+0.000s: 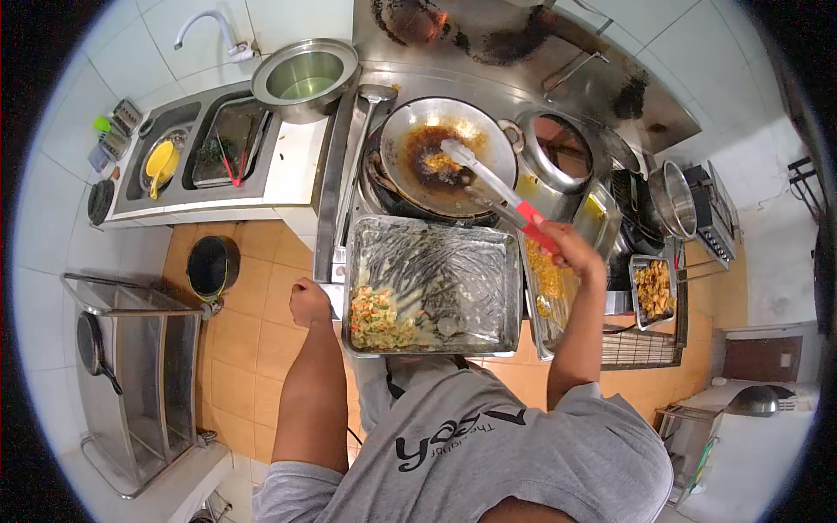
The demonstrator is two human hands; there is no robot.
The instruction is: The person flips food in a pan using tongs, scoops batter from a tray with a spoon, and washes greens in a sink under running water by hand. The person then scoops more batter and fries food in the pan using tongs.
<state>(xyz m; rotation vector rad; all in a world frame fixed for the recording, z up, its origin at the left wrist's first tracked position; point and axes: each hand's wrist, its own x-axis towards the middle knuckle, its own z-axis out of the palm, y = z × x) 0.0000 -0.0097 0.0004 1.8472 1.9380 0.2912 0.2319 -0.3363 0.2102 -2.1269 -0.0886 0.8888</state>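
Observation:
My right hand [570, 248] is closed around the red grips of metal tongs [488, 185]. The tips of the tongs are in the wok [406, 120], at a golden-brown fried piece [441, 163] in dark oil. In front of the wok lies a rectangular metal tray [475, 288], smeared with pale batter, with a heap of chopped vegetable mix [377, 319] in its near left corner. My left hand [310, 302] is curled closed at the stove's front edge, left of the tray; whatever its fingers may hold is hidden.
Right of the tray stands another tray with orange-yellow crumbs [546, 270]; farther right is a tray of browned pieces [654, 289]. A ladle [377, 94] lies left of the wok. A large pot [305, 78] stands beside the sink [196, 183]. A black bucket [213, 266] sits on the floor.

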